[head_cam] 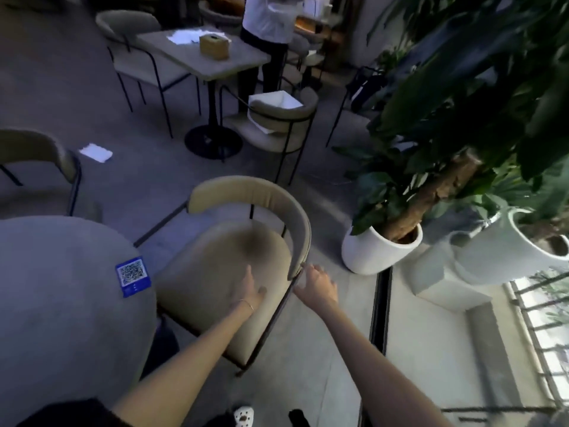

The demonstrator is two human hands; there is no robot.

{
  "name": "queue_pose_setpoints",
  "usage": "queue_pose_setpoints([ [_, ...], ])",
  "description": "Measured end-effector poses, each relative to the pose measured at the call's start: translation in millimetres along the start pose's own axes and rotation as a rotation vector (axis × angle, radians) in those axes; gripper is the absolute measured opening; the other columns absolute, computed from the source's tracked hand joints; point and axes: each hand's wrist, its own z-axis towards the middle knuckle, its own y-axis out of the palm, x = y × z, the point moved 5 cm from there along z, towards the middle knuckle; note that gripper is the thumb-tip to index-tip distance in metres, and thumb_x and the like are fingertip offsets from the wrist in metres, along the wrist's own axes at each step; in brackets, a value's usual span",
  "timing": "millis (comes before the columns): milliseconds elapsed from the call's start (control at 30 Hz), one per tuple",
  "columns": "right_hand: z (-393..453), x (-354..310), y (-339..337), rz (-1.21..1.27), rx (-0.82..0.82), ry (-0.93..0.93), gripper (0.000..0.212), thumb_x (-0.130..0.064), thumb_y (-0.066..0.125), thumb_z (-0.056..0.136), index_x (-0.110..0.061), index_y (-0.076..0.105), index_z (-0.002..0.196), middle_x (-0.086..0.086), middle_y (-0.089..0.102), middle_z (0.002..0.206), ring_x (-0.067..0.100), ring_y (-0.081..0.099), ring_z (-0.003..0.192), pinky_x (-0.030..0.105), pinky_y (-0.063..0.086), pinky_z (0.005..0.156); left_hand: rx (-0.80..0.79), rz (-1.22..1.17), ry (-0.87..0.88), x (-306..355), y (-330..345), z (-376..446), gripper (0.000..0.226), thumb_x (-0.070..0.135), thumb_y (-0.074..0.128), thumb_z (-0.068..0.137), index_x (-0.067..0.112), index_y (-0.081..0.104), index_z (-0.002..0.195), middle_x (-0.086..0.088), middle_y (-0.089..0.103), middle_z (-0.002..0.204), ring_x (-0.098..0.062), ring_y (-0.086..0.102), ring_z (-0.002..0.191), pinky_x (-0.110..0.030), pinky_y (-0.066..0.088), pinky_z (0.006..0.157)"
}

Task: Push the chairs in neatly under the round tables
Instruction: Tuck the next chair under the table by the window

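A blue sticker point(133, 276) with a square scan code sits on the edge of the round table point(55, 303), well to the left of the left hand point(251, 289); the small white marks under the code are too blurred to read. That hand lies flat and open on the beige seat of the chair point(229, 272), fingers stretched forward, gripping nothing, with a thin bracelet at the wrist. The right hand point(318, 283) is just right of the left one, fingers loosely spread and half open beside the near end of the chair's curved backrest and its dark metal upright; whether it touches the frame cannot be told. The chair stands just beside the round table, its seat not tucked under the top. Much is cut off: the table's left part runs out of view, and a second chair point(40, 155) far to the left shows only its backrest. Beyond the hands, a person in a white top point(271, 16) stands at a square table point(203, 53) bearing a tan box point(214, 46) with something white in its slot. To the right of the right hand, a white pot point(369, 254) holds a thick-trunked plant point(446, 124), and a second white pot point(523, 241) is partly hidden by leaves.
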Motion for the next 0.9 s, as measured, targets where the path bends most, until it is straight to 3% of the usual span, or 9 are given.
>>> queue_pose_setpoints([
  [233, 96.3, 8.8, -30.3, -0.064, -0.103, -0.166, 0.064, -0.026, 0.059, 0.085, -0.020, 0.034, 0.144, 0.009, 0.041, 0.145, 0.029, 0.041, 0.134, 0.045, 0.033, 0.107, 0.133, -0.031, -0.113, 52.2, 10.6, 50.3, 0.086, 0.022, 0.066, 0.085, 0.011, 0.014, 0.153, -0.016, 0.030, 0.154, -0.033, 0.032, 0.142, -0.045, 0.029, 0.116],
  [567, 220.1, 16.2, -57.7, -0.275, -0.251, -0.482, 0.065, -0.029, 0.062, 0.084, -0.020, 0.037, 0.143, 0.009, 0.043, 0.144, 0.031, 0.042, 0.133, 0.049, 0.040, 0.106, 0.354, -0.213, -0.357, 116.5, 47.7, 85.6, 0.072, 0.024, 0.051, 0.095, 0.010, 0.012, 0.154, -0.018, 0.028, 0.151, -0.034, 0.030, 0.140, -0.039, 0.030, 0.114],
  [700, 251.6, -19.0, -50.5, -0.396, -0.305, -0.654, 0.066, -0.034, 0.063, 0.085, -0.018, 0.036, 0.144, 0.010, 0.047, 0.142, 0.030, 0.045, 0.131, 0.042, 0.044, 0.104, 0.430, -0.322, -0.489, 117.5, 48.2, 94.8, 0.072, 0.026, 0.049, 0.096, 0.012, 0.009, 0.154, -0.015, 0.024, 0.154, -0.030, 0.027, 0.143, -0.037, 0.030, 0.113],
  [800, 271.6, -57.5, -45.5, -0.454, -0.330, -0.755, 0.064, -0.034, 0.062, 0.087, -0.019, 0.036, 0.143, 0.009, 0.047, 0.141, 0.031, 0.045, 0.132, 0.046, 0.043, 0.104, 0.491, -0.407, -0.560, 108.1, 38.2, 106.3, 0.072, 0.026, 0.049, 0.097, 0.011, 0.008, 0.154, -0.014, 0.018, 0.159, -0.030, 0.017, 0.148, -0.039, 0.024, 0.118],
  [900, 286.7, -92.0, -44.0, -0.531, -0.341, -0.849, 0.063, -0.035, 0.061, 0.089, -0.020, 0.035, 0.145, 0.008, 0.044, 0.143, 0.029, 0.043, 0.134, 0.046, 0.038, 0.105, 0.572, -0.498, -0.653, 93.0, 25.4, 113.1, 0.071, 0.025, 0.049, 0.096, 0.011, 0.010, 0.154, -0.015, 0.021, 0.158, -0.031, 0.020, 0.147, -0.041, 0.025, 0.118],
])
